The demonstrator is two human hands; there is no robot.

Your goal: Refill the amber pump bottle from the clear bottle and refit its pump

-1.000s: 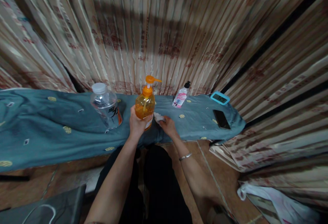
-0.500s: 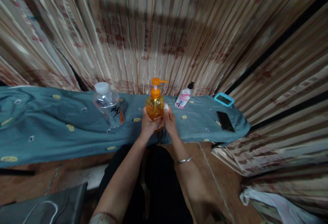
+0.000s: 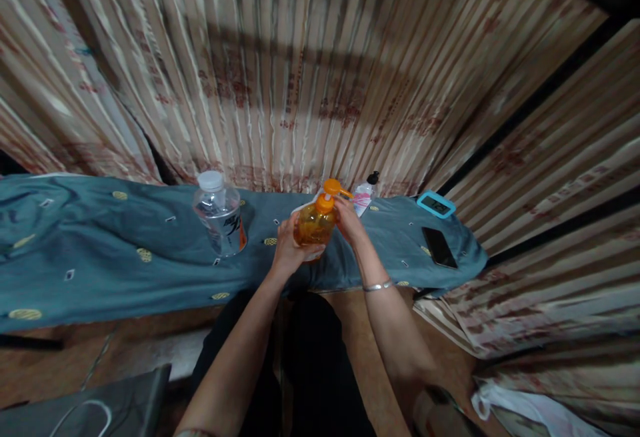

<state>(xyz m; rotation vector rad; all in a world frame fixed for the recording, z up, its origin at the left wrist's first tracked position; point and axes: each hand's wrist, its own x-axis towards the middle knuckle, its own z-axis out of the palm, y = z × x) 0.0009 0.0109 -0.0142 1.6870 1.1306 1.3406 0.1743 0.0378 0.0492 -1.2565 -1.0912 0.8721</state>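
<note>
An amber bottle [image 3: 316,225] with an orange pump top leans to the right above the cloth-covered table [image 3: 170,244]. My left hand [image 3: 291,248] is wrapped round the bottle's body from the left. At its neck, just below the pump spout, my right hand [image 3: 349,219] has its fingers closed against the bottle's right side; its fingertips are partly hidden. Something pale shows behind the bottle. Behind my right hand stands a clear bottle with a pink label and black pump [image 3: 364,197], partly covered.
A large clear bottle with a white cap [image 3: 220,214] stands on the left. At the right end lie a blue-framed digital clock [image 3: 436,204] and a black phone [image 3: 439,247]. Pleated curtains [image 3: 300,77] hang behind the table.
The amber bottle has tilted to the right. My right hand has moved from the lower body up to the bottle's neck. The view has shifted slightly.
</note>
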